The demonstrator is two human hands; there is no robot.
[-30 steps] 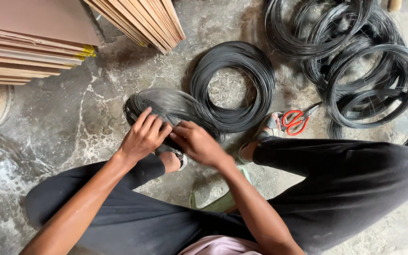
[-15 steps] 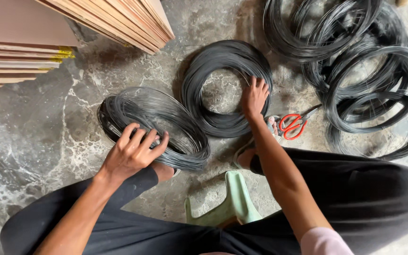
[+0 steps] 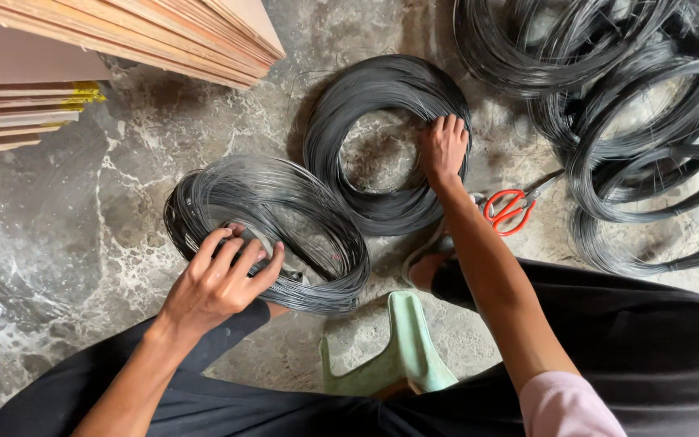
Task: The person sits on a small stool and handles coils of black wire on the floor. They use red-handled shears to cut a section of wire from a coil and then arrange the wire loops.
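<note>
Head view: left hand (image 3: 218, 279) and right hand (image 3: 444, 147) press wire coils (image 3: 382, 89).

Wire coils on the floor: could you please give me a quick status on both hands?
Left hand gripping near wire coil. Right hand pressed on far wire coil. Red-handled scissors beside right forearm, untouched.

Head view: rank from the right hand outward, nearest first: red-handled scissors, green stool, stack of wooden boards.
From the right hand, which rests on the far wire coil:
1. Red-handled scissors, on the floor just right of the wrist.
2. Green stool, lower centre, between the legs.
3. Stack of wooden boards, far upper left.
</note>
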